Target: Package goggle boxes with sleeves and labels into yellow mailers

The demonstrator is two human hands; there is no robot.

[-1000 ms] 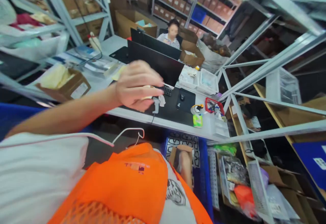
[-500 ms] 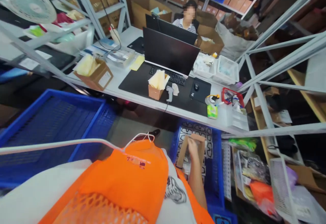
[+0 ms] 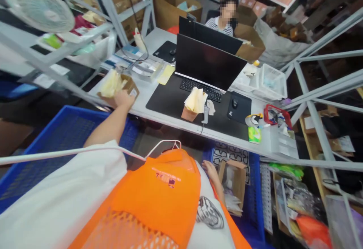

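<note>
At the left end of the desk, my left hand [image 3: 124, 98] is closed on the near side of a small cardboard box [image 3: 134, 90]. Yellowish paper slips [image 3: 112, 84] stick out of that box; my fingertips are partly hidden. My right hand [image 3: 210, 169] is low at my right side, fingers apart and blurred, holding nothing I can see. Just right of it, an open cardboard carton [image 3: 241, 179] with clear plastic packets [image 3: 230, 183] rests in a blue crate [image 3: 256, 200]. Patterned black-and-white items [image 3: 227, 152] lie in the crate behind the carton.
On the desk [image 3: 170, 122] are a monitor [image 3: 208, 62], a keyboard [image 3: 201, 89], a scanner [image 3: 205, 115] and a small box of slips [image 3: 189, 113]. Another blue crate [image 3: 70, 115] is below left. A person [image 3: 222, 22] sits across. Metal shelf posts flank the desk.
My left arm has come into view, its hand now on the box of slips. My right hand has come out of the carton and moved left of it. The view has shifted left.
</note>
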